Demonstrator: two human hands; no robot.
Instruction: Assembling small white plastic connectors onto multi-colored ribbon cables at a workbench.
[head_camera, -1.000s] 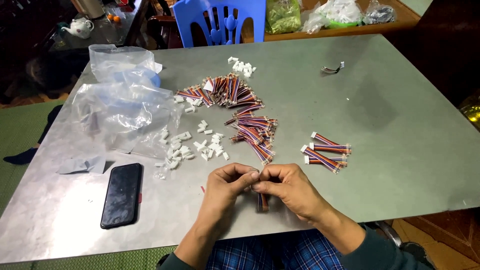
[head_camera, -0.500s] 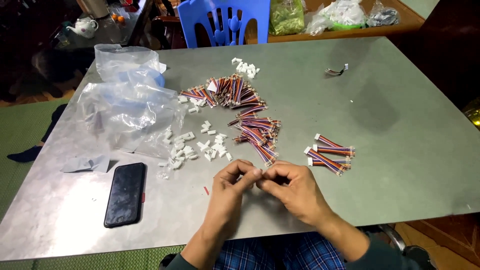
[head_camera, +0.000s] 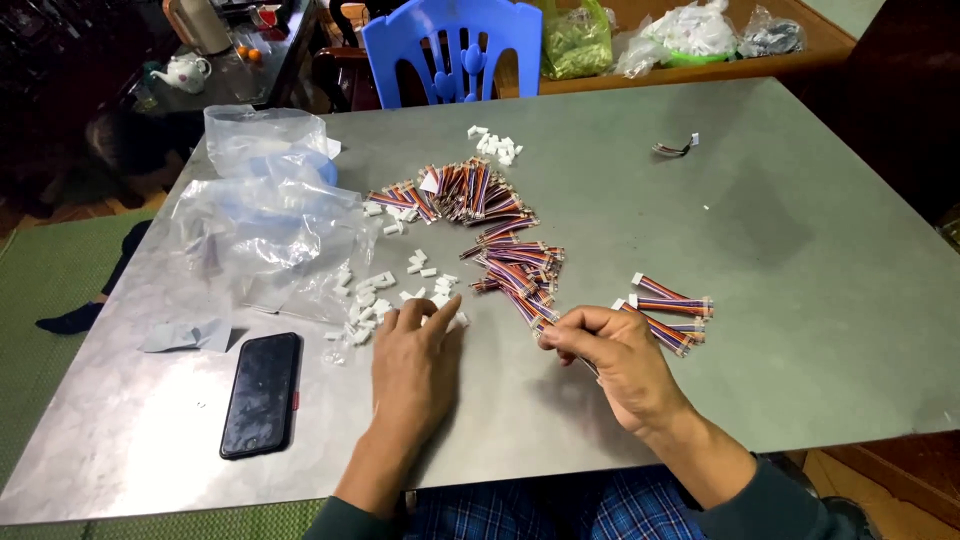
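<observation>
So the left hand (head_camera: 415, 355) lies flat, fingers spread loose, fingertips touching the scattered white connector housings (head_camera: 385, 295) at its 12 o'clock, gripping nothing; the right hand (head_camera: 610, 355) is curled, pinching one end of a short multicolour wire lead (head_camera: 545, 328) between thumb and forefinger, just beside the big pile of wire leads (head_camera: 500, 230) running off to 12 o'clock; a smaller finished bunch (head_camera: 670, 305) sits near the right hand at 2 o'clock. Crumpled clear plastic bags (head_camera: 265, 215) crowd the 10 o'clock side; a black phone (head_camera: 262, 393) lies at 9 o'clock of the left hand, near the table's front edge; the grey table (head_camera: 820, 260) is wide open out at 3 o'clock, all the way to its right edge.
</observation>
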